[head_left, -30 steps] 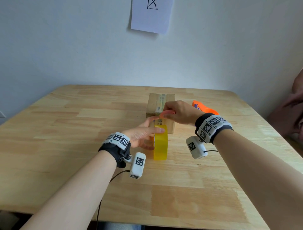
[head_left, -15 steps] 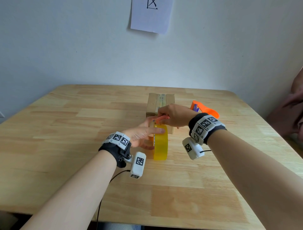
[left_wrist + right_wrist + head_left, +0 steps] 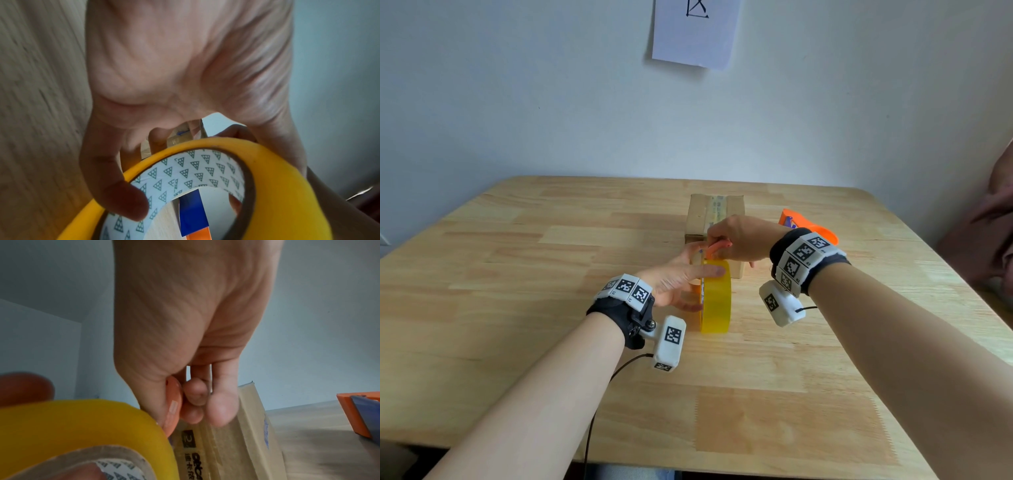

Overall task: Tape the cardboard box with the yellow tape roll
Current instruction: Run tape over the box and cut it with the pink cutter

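The yellow tape roll [image 3: 717, 301] stands on edge on the table, just in front of the cardboard box [image 3: 700, 212]. My left hand [image 3: 688, 282] holds the roll, thumb over its top and a finger inside the patterned core [image 3: 185, 172]. My right hand [image 3: 736, 236] hovers over the roll's top at the box's near face and grips a small orange tool [image 3: 719, 247]. In the right wrist view, that tool [image 3: 173, 405] sits pinched between thumb and curled fingers, touching the roll [image 3: 82, 426] beside the taped box seam [image 3: 246, 443].
An orange and blue tool [image 3: 808, 226] lies on the wooden table [image 3: 517, 274] right of the box, behind my right wrist. A paper sheet [image 3: 695, 31] hangs on the wall. Pinkish-brown fabric [image 3: 996, 233] sits past the table's right edge.
My right hand has moved down and left with the small orange tool, from above the box to the top of the roll. The left hand and the roll have stayed put.
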The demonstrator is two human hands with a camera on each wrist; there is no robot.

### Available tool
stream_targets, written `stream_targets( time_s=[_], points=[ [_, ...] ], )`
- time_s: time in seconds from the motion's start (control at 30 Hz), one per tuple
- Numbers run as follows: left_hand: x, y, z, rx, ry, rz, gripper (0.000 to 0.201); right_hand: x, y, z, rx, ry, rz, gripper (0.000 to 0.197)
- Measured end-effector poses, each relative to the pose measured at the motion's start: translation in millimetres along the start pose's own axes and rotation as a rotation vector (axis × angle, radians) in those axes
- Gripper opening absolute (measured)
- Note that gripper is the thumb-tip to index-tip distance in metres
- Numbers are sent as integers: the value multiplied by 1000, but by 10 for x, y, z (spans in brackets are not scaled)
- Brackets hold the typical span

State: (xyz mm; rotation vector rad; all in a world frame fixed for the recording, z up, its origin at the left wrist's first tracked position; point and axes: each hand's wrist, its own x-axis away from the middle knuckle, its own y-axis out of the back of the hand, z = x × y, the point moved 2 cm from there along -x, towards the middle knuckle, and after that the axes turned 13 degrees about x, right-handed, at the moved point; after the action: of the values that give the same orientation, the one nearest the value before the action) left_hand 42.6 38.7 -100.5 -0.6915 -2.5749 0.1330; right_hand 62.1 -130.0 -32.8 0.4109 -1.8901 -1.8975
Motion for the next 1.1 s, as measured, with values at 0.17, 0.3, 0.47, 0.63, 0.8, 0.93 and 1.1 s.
stream_targets(
  time_s=[0.17, 0.3, 0.47, 0.63, 0.8, 0.93, 1.1],
  points=[
    [2, -7, -3, -9, -2, -10, 92, 95, -7, -108, 14, -55, 22, 18],
    [18, -39, -28, -39, -3, 4, 94, 182, -8, -168, 30, -117, 84, 14],
    [18, -55, -32, -25, 6, -7, 96, 301, -40, -254, -25, -232, 158, 22],
    [-7, -39, -29, -3, 6, 2, 100, 384, -277, -330, -128, -305, 357, 25],
    [0, -7, -24, -1, 3, -4, 108, 411, -446, -287, -52, -385, 469, 34],
    [11, -29, -25, 3, 2, -18, 114, 470, -422, -276, -13, -435, 498, 40],
    [52, -65, -22, 16, -14, -39, 117, 413, -268, -248, -275, -491, 398, 65]
  ],
)
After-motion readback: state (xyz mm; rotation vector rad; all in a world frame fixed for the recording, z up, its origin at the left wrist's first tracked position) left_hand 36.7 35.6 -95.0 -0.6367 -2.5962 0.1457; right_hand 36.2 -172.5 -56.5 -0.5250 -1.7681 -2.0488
